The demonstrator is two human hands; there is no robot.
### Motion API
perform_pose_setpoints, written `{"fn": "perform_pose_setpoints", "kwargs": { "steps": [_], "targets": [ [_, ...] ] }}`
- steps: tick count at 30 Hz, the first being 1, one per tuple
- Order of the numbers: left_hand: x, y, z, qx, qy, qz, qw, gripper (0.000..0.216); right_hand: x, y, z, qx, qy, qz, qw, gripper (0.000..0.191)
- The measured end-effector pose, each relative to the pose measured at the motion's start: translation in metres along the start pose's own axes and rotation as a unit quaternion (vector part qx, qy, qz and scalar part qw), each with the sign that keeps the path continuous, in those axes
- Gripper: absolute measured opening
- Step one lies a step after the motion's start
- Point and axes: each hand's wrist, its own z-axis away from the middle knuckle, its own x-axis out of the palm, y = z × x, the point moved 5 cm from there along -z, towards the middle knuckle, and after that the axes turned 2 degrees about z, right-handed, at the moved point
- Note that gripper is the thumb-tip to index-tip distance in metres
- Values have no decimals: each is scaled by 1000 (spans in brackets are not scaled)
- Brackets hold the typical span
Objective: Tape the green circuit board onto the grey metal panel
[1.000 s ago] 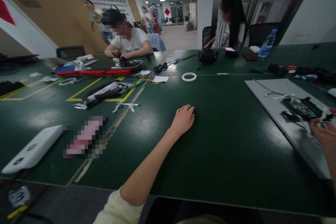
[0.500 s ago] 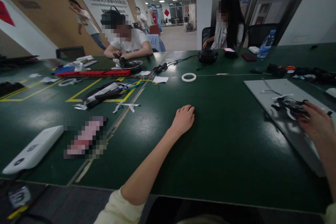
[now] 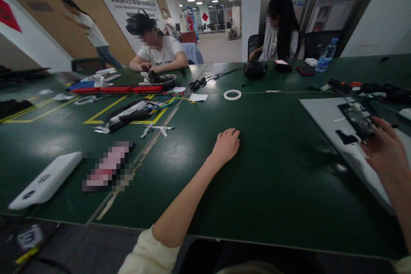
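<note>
My right hand (image 3: 387, 147) grips a dark circuit board (image 3: 357, 116) by its near right edge, the fingers wrapped behind it. The board is held tilted above a light grey panel (image 3: 316, 113), showing pale components on its face. Beneath it on the panel lies a small black piece (image 3: 346, 137). My left hand (image 3: 225, 143) rests palm down on the green table (image 3: 276, 167), fingers loosely bent and slightly apart. I see nothing in it, though its underside is hidden.
A white tape roll (image 3: 232, 94) lies ahead of my left hand. Leftward are a phone (image 3: 109, 167), a white device (image 3: 46, 180) and red strips (image 3: 118, 89) with wires. A water bottle (image 3: 326, 55) stands far right. Two people sit across the table.
The circuit board has been raised and tilted in my right hand, so its face shows clearly. The black piece on the panel has come into view. A walking person has moved left.
</note>
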Motion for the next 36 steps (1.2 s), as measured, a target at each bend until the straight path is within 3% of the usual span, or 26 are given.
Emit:
{"fn": "perform_pose_setpoints", "kwargs": {
  "steps": [3,7,12,15,17,23,27,31,36],
  "targets": [
    [-1,-1,1,6,14,23,1000,35,31,5,20,82,-101,-85,988,43],
    [-11,-4,1,-12,66,80,995,33,70,7,55,117,-254,-16,960,39],
    [-32,-7,0,-29,172,138,975,30,118,-6,110,113,-466,86,873,45],
    [-37,-2,-1,-12,187,165,968,31,144,-16,140,75,-559,134,815,49],
    [-38,6,-1,20,172,179,969,33,160,-18,155,55,-590,141,793,56],
    [-26,39,7,141,17,151,978,55,186,-5,167,35,-574,128,808,72],
    [-15,42,9,156,-55,99,981,58,183,0,162,-13,-553,136,822,59],
    [-12,41,7,157,-72,80,982,58,170,-9,143,-85,-499,193,840,44],
    [-13,42,7,156,-75,74,982,57,125,-13,82,-212,-341,371,837,47]
  ]
}}
